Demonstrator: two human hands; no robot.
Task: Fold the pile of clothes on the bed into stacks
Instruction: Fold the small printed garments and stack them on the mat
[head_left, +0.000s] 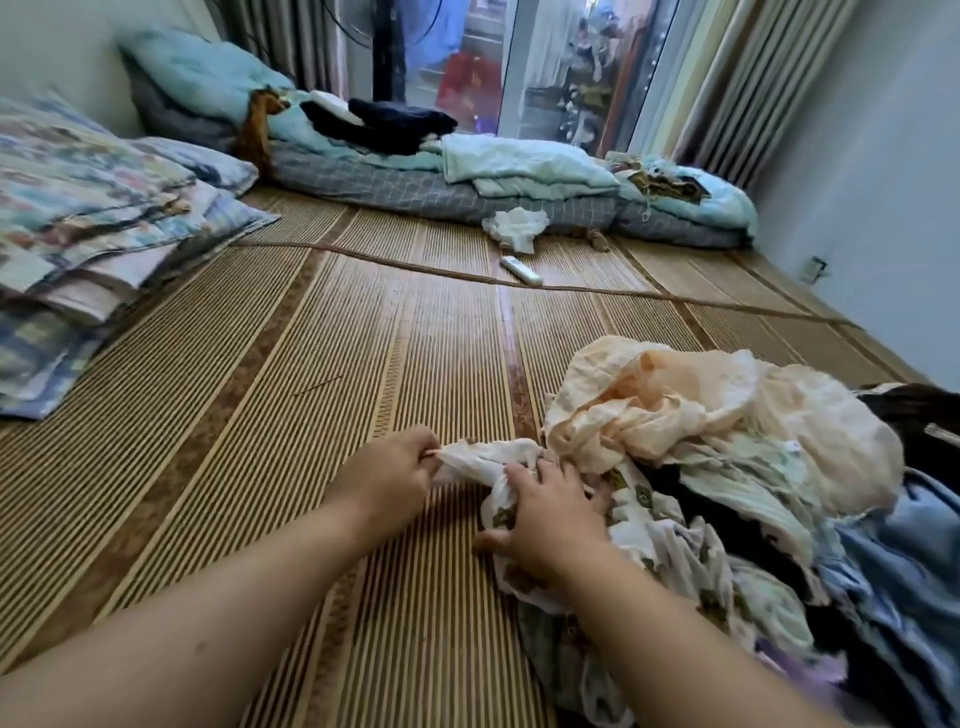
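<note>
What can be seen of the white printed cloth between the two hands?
Thin, crumpled white fabric with small brownish prints, bunched into a twisted strip at the left edge of the clothes pile. It lies on the woven mat. The left hand pinches its free end; the right hand presses on its middle.

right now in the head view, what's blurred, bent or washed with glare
Head view: the wide-angle lens bows the bamboo mat stripes toward the edges; daylight from the glass door lays a sheen down the mat's middle; the folded bedding at left and the clothes pile at lower right are smeared; the left hand pinching the white printed garment is fairly sharp.
</note>
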